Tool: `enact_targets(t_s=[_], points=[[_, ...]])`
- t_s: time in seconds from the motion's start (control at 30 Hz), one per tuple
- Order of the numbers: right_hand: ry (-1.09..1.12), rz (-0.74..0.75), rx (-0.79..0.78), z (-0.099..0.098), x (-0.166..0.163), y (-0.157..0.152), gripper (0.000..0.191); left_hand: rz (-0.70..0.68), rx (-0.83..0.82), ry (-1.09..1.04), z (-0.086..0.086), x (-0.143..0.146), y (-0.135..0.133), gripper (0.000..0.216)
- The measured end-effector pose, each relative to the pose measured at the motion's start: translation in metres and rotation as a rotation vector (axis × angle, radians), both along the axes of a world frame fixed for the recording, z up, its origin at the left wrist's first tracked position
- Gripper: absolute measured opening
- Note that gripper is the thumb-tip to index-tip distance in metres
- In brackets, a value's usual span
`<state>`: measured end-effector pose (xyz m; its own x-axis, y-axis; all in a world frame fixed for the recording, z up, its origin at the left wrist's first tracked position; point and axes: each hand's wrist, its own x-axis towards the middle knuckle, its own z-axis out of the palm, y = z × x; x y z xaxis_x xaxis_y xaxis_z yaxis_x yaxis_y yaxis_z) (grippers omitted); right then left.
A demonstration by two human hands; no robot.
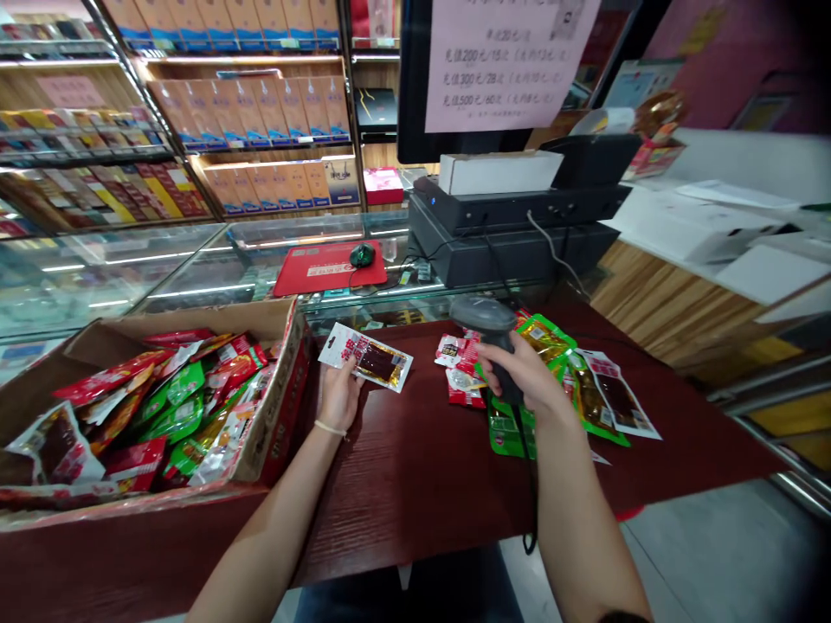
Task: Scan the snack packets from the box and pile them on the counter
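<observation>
My left hand (pixel 338 394) pinches a flat white and red snack packet (pixel 369 356) with a clear window, holding it just above the dark red counter (pixel 415 467). My right hand (pixel 525 374) is wrapped round the grip of a grey barcode scanner (pixel 488 322), whose head points left toward the packet. The scanner's black cable (pixel 532 510) drops over the counter's near edge. Under and around my right hand lies a pile of green, red and white snack packets (pixel 584 389).
An open cardboard box (pixel 279 415) full of mixed snack packets sits at the left. Behind stand a glass display case (pixel 195 260), a red mouse pad with a mouse (pixel 362 254), a black till (pixel 512 234) and shelves of boxed goods (pixel 253 104).
</observation>
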<state>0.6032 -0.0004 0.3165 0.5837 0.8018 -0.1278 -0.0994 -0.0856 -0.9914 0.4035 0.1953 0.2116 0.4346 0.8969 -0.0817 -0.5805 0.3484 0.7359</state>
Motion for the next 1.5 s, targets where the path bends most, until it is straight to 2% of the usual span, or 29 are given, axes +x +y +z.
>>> enact_targets(t_s=[0.2, 0.3, 0.37, 0.47, 0.53, 0.6, 0.7, 0.83, 0.97, 1.07, 1.17, 1.33, 1.43, 1.5], points=[[0.023, -0.131, 0.112, 0.008, 0.025, -0.024, 0.038, -0.188, 0.099, 0.191, 0.021, 0.026, -0.019, 0.04], [0.012, -0.168, 0.14, 0.008, 0.033, -0.031, 0.036, -0.327, 0.146, 0.287, 0.03, 0.058, -0.028, 0.038], [0.002, -0.191, 0.164, 0.006, 0.036, -0.034, 0.035, -0.387, 0.205, 0.346, 0.028, 0.084, -0.035, 0.032], [0.018, -0.204, 0.213, 0.004, 0.041, -0.035, 0.034, -0.347, 0.326, 0.453, 0.012, 0.12, -0.043, 0.023], [0.048, -0.191, 0.24, 0.003, 0.042, -0.034, 0.036, -0.27, 0.404, 0.562, -0.001, 0.136, -0.045, 0.026], [0.077, -0.179, 0.246, 0.005, 0.041, -0.033, 0.038, -0.197, 0.485, 0.653, -0.009, 0.143, -0.046, 0.035], [0.085, -0.194, 0.23, 0.01, 0.036, -0.032, 0.038, -0.117, 0.595, 0.674, -0.011, 0.142, -0.047, 0.039], [0.087, -0.181, 0.233, 0.013, 0.031, -0.03, 0.036, -0.101, 0.712, 0.695, -0.006, 0.135, -0.048, 0.029], [0.079, -0.141, 0.211, 0.01, 0.029, -0.026, 0.036, -0.116, 0.693, 0.69, 0.0, 0.126, -0.048, 0.027], [0.073, -0.117, 0.208, 0.008, 0.023, -0.022, 0.036, -0.124, 0.7, 0.703, 0.012, 0.113, -0.05, 0.024], [0.087, -0.069, 0.214, 0.008, 0.013, -0.016, 0.034, -0.147, 0.753, 0.71, 0.036, 0.089, -0.054, 0.023], [0.114, 0.03, 0.188, 0.01, -0.008, -0.002, 0.029, -0.125, 0.931, 0.659, 0.096, 0.018, -0.058, 0.024], [0.098, 0.111, 0.159, 0.014, -0.024, 0.008, 0.029, -0.055, 0.985, 0.641, 0.129, -0.034, -0.046, 0.024], [0.066, 0.165, 0.144, 0.018, -0.036, 0.015, 0.031, 0.023, 0.969, 0.644, 0.145, -0.068, -0.027, 0.023]])
